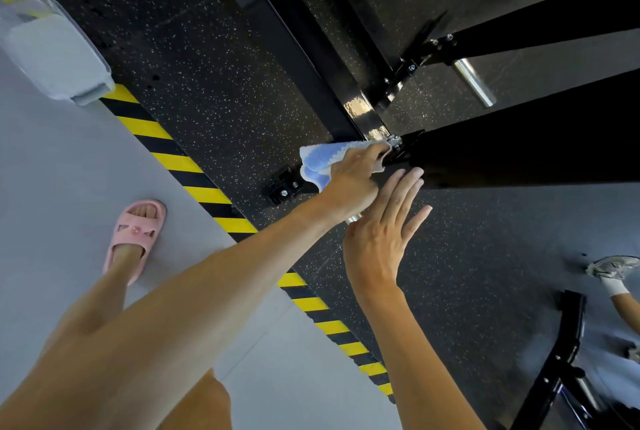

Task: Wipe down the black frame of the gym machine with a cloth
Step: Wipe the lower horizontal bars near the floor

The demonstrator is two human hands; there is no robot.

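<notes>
The gym machine's black frame (311,59) runs as a glossy floor beam from the top centre down to a bolted joint, where a wide black upright (519,159) meets it. My left hand (353,180) grips a blue and white cloth (318,159) and presses it against the frame right at that joint. Part of the cloth bunches out to the left of my fingers. My right hand (384,232) hovers just below and right of the left one, fingers straight and spread, holding nothing, its fingertips near the upright's lower edge.
Yellow and black hazard tape (180,163) divides the grey floor from the speckled black rubber mat. A clear plastic container (52,52) sits at the upper left. My foot in a pink slipper (135,235) stands on the grey floor. A chrome peg (472,83) juts from the frame. Another person's shoe (613,268) and a second black frame (568,343) are at the right.
</notes>
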